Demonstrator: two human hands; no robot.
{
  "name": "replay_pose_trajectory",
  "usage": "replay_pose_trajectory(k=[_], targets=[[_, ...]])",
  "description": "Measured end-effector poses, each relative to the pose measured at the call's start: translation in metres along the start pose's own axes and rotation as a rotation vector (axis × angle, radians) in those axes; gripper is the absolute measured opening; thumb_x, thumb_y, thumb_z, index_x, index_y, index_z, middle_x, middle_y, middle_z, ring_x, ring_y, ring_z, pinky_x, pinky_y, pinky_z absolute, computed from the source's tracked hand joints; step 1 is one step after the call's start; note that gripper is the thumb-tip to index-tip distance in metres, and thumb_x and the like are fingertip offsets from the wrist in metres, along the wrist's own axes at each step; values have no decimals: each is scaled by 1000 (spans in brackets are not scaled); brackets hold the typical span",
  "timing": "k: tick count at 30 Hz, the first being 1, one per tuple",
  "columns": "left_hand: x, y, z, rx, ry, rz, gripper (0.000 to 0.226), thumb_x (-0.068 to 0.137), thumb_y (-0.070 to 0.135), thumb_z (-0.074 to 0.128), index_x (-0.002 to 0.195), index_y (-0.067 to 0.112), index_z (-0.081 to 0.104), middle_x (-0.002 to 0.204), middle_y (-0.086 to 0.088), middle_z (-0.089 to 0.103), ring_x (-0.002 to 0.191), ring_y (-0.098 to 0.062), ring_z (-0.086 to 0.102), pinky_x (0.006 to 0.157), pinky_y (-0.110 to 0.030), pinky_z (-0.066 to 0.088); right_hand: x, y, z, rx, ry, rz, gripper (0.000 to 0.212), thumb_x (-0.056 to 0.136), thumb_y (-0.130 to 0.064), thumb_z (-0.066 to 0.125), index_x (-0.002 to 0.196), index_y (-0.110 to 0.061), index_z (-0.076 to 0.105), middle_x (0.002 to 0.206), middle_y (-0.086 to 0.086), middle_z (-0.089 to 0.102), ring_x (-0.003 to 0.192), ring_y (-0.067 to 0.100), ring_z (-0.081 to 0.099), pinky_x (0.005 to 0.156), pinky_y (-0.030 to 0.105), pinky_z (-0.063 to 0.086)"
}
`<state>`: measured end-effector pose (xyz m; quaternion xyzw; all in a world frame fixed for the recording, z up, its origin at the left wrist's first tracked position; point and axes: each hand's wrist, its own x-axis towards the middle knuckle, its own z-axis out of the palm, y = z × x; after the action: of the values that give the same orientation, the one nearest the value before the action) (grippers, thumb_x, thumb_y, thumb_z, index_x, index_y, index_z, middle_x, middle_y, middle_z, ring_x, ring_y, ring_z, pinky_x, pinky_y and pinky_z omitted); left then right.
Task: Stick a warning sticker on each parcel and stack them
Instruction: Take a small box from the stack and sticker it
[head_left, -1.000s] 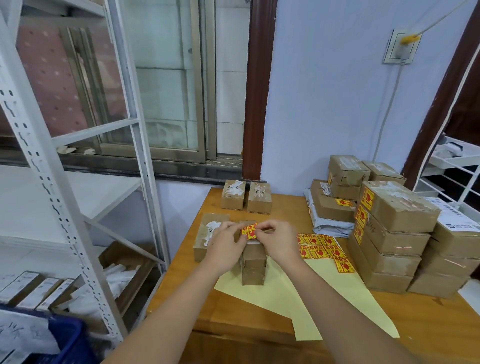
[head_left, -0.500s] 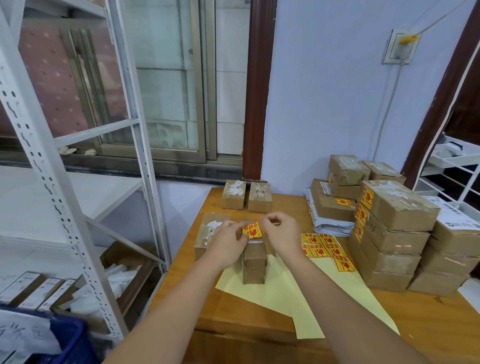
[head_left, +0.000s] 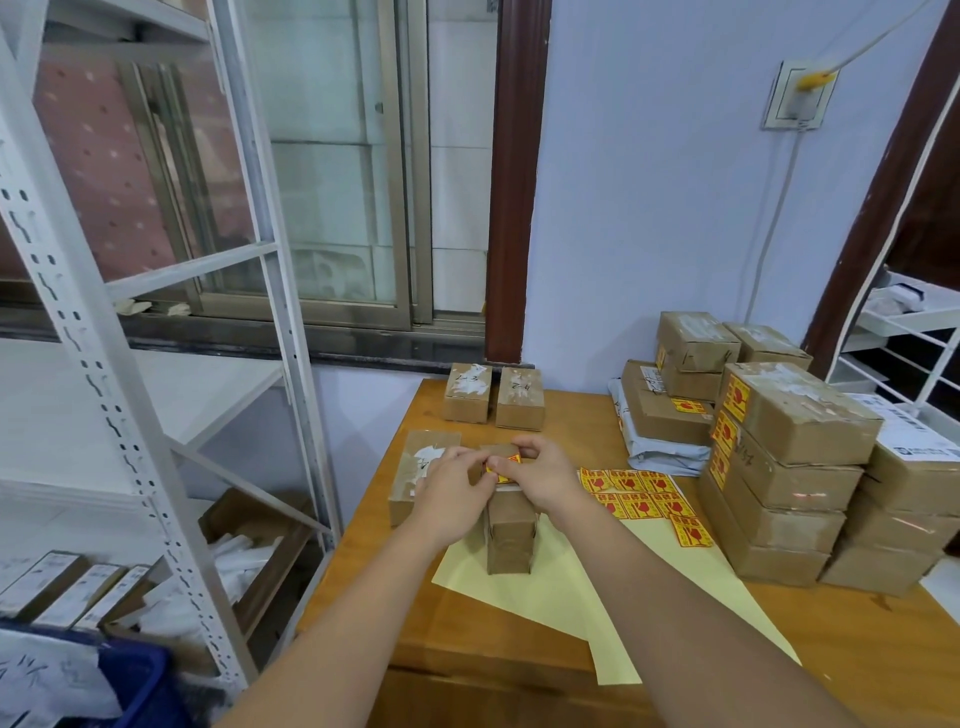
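Note:
A small brown parcel (head_left: 511, 540) stands upright on yellow backing paper (head_left: 545, 597) at the table's middle. On its top lies a yellow and red warning sticker (head_left: 511, 460), mostly covered by fingers. My left hand (head_left: 454, 486) pinches the sticker's left edge against the parcel top. My right hand (head_left: 543, 475) holds it from the right, thumb on the sticker and fingers curled over the parcel's far edge. A sheet of several more stickers (head_left: 641, 493) lies just right of my hands. Stacked parcels (head_left: 779, 467) with stickers on their ends stand at the right.
Another flat parcel (head_left: 421, 467) lies left of my hands, and two small parcels (head_left: 493, 397) sit at the table's back edge. More boxes and a grey mailer bag (head_left: 660, 441) fill the back right. A white metal rack (head_left: 130, 364) stands to the left of the wooden table (head_left: 519, 660).
Both hands have closed in over the parcel top. The sticker, held up in plain view before, now lies lower on the parcel and is mostly hidden under my fingers.

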<state>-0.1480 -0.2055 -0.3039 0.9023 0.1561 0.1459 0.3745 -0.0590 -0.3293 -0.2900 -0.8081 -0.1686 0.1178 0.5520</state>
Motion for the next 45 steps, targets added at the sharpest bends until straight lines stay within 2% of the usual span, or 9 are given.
replay_pose_trajectory(k=[8, 12, 16, 19, 24, 27, 33, 40, 45], targets=[[10, 4, 1, -57, 203, -42, 22, 103, 35, 59, 113, 31, 78, 114, 12, 72, 107, -10, 62, 96, -38, 51, -6, 7, 2, 42, 25, -6, 62, 85, -37, 80, 139, -20, 56, 140, 3, 56, 128, 17, 52, 103, 34, 48], [19, -2, -1, -142, 186, -47, 13, 95, 38, 70, 104, 36, 80, 106, 16, 76, 105, -8, 66, 98, -45, 53, -6, 6, 2, 61, 22, -14, 62, 88, -38, 78, 142, -21, 54, 143, 2, 54, 130, 17, 51, 103, 32, 47], [19, -12, -4, -93, 98, -12, 20, 96, 45, 67, 113, 41, 77, 121, 16, 73, 121, -12, 61, 108, -49, 46, -8, 7, 4, 65, 28, -14, 61, 90, -37, 75, 144, -21, 53, 144, 1, 54, 131, 17, 50, 102, 30, 46], [14, -12, -13, 55, 13, 5, 30, 98, 55, 59, 126, 50, 68, 142, 16, 61, 142, -16, 44, 120, -47, 29, -8, 8, 5, 68, 32, -16, 57, 92, -36, 74, 143, -21, 53, 144, 2, 53, 132, 17, 49, 102, 29, 44], [5, 4, -34, 403, -212, -10, 57, 97, 73, 40, 150, 56, 38, 167, 11, 28, 155, -28, 16, 123, -57, 10, -10, 7, 4, 86, 34, -11, 56, 93, -34, 73, 144, -19, 54, 145, 2, 53, 133, 17, 48, 97, 25, 39], [5, 7, -37, 473, -296, -48, 68, 96, 77, 34, 158, 51, 24, 170, 8, 19, 157, -30, 10, 123, -57, 8, -12, 7, 4, 85, 35, -3, 57, 92, -36, 73, 144, -21, 54, 145, 1, 53, 131, 17, 49, 97, 26, 41], [-3, 24, -38, 513, -60, 117, 51, 98, 61, 54, 147, 47, 49, 155, 12, 46, 144, -20, 31, 117, -47, 24, -10, 4, 4, 53, 40, -4, 58, 92, -36, 73, 144, -19, 53, 146, 3, 53, 133, 18, 49, 97, 25, 41], [-15, 32, -32, 690, -189, 114, 50, 109, 50, 28, 154, 33, 43, 155, 5, 46, 144, -23, 35, 115, -47, 25, -13, 5, 6, -8, 40, -36, 54, 98, -36, 64, 147, -15, 51, 147, 5, 53, 134, 20, 49, 107, 30, 39], [-23, 40, -30, 713, -233, 91, 71, 101, 68, 24, 157, 25, 37, 157, 1, 44, 146, -23, 32, 117, -50, 23, -12, 6, 5, -62, 32, -57, 50, 102, -36, 57, 147, -16, 51, 150, 3, 52, 136, 20, 48, 111, 34, 38]])
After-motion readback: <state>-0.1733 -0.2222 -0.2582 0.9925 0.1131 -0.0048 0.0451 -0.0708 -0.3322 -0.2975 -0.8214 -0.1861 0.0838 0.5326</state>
